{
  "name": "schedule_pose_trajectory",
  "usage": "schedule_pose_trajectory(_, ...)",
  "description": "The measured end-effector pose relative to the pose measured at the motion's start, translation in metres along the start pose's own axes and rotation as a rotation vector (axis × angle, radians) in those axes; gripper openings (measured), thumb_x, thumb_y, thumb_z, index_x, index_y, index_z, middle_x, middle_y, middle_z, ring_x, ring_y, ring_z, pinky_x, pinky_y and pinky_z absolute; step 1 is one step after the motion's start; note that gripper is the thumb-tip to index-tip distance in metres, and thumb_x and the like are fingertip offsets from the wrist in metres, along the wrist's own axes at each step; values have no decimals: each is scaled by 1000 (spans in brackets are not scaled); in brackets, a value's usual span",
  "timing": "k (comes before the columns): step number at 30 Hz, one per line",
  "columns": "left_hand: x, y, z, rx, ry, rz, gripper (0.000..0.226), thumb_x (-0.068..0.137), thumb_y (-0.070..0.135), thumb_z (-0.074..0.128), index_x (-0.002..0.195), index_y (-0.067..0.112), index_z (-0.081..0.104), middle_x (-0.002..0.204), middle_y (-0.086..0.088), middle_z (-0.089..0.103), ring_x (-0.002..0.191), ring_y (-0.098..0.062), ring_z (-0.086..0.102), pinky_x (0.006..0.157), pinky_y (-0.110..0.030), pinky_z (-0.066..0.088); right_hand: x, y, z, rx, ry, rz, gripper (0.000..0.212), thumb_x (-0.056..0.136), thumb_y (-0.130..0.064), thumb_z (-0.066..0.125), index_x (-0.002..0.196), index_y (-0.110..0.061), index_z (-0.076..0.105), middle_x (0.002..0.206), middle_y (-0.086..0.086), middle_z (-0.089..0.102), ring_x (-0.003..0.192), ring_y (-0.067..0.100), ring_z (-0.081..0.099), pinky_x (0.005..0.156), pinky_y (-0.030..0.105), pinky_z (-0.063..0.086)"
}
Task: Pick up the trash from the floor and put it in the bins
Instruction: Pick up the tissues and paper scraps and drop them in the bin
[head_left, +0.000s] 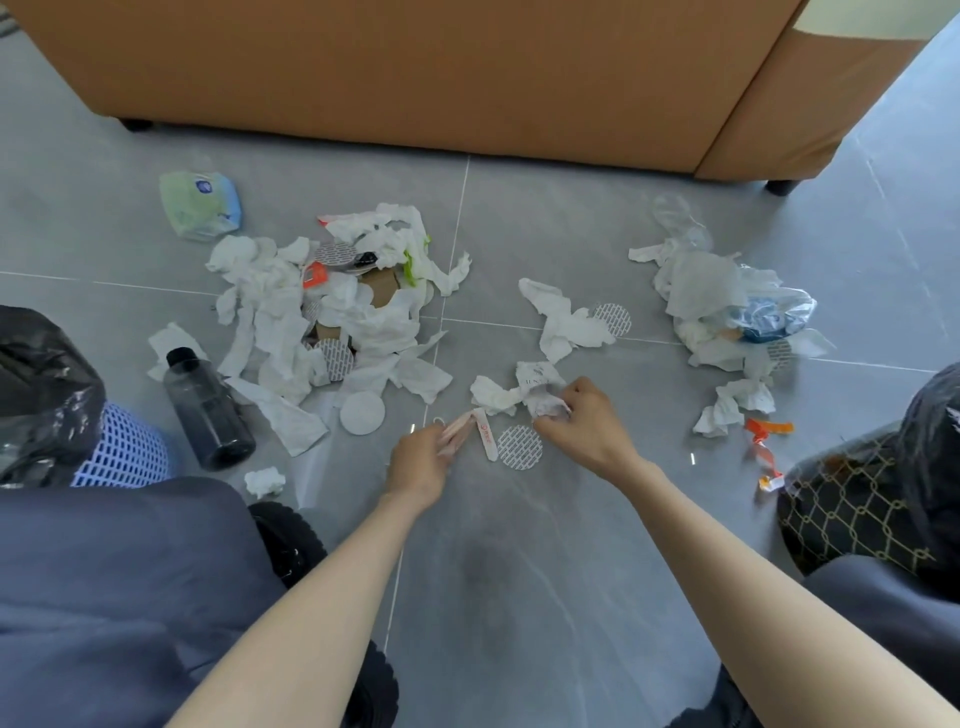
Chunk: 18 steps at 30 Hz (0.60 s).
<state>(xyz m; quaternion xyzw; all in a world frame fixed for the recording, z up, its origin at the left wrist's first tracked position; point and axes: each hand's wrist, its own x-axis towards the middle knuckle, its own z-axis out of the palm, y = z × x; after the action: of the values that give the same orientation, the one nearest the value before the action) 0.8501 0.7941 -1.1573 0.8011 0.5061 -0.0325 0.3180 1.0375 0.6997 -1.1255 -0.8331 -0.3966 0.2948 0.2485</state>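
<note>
With left hand (421, 462), pinching a pink-and-white wrapper strip (467, 428) between curled fingers, close to the grey tiled floor (519, 571). With right hand (589, 426), clutching a crumpled printed paper (540, 387), fingers closed round it, right against a white tissue (493, 395). Between both hands, flat on the tiles, a round foil seal (519, 447). Farther out to the left, a large heap (332, 317) of tissues, card and more seals, with a dark plastic bottle (208, 415) lying on its side at the near edge and a green-and-blue wipes pack (200, 205) behind. To the right, a second heap (727, 301) of tissues and clear plastic; near it, an orange wrapper (763, 441). At far left, a blue lattice bin (127, 447) lined with a black bag; at far right, a dark gold-patterned bin (852, 514), likewise bagged. Across the back, a tan sofa (415, 73).
</note>
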Motion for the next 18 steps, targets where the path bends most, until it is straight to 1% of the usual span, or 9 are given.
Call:
schedule_pose_trajectory(2,2,3,-6,-140,80,-104,21,88,13,55,106,5,62,104,-19,67,101,-37,59,76,-36,43,1,-10,7,-67,-151,-53,20,80,-25,63,66,-13,58,116,5,47,109,23,48,88,26,39)
schedule_pose_trajectory(4,4,7,-14,-261,157,-164,18,88,13,55,101,1,62,95,-16,65,90,-33,58,67,-34,40,3,-14,18,-218,-321,-81,17,83,-25,60,71,-12,62,141,8,35,128,29,30,102,27,30)
schedule_pose_trajectory(7,8,14,-26,-457,224,-168,12,88,16,59,89,4,58,83,-5,58,76,-21,50,55,-23,33,2,-7,36,-335,-423,-56,28,81,-29,65,94,-4,69,155,2,20,137,31,18,109,32,27)
schedule_pose_trajectory(9,13,18,-31,-541,241,-150,13,87,18,62,85,6,57,80,-4,56,74,-19,48,55,-21,33,-1,0,48,-354,-348,-52,30,80,-28,65,99,-6,70,151,2,28,134,29,21,106,32,35)
schedule_pose_trajectory(11,18,24,-33,-576,231,-120,18,85,18,64,86,1,60,78,-6,57,73,-19,49,56,-23,34,-5,5,57,-361,-241,-56,29,83,-26,61,102,-8,70,142,3,39,129,28,27,100,33,41)
schedule_pose_trajectory(13,23,31,-34,-608,190,-72,20,84,17,66,88,-2,62,78,-6,58,73,-19,51,57,-24,36,-7,10,63,-375,-179,-64,28,84,-25,60,105,-8,69,133,5,46,125,28,33,96,34,43)
schedule_pose_trajectory(15,27,35,-33,-544,132,12,14,84,16,66,88,3,63,83,-4,59,79,-19,54,63,-25,39,-9,15,63,-379,-153,-74,25,83,-24,62,103,-10,67,125,5,51,121,29,37,93,35,43)
schedule_pose_trajectory(16,29,36,-32,-464,100,72,13,84,15,66,91,5,63,91,-5,61,87,-21,56,70,-28,42,-10,16,60,-374,-150,-75,24,83,-24,63,102,-10,66,122,5,53,119,30,38,91,34,43)
schedule_pose_trajectory(18,35,36,-28,-267,11,170,27,84,15,66,108,3,64,123,-7,56,114,-23,53,89,-31,42,-11,18,54,-358,-141,-67,24,82,-22,65,102,-10,62,115,7,58,114,31,41,86,32,39)
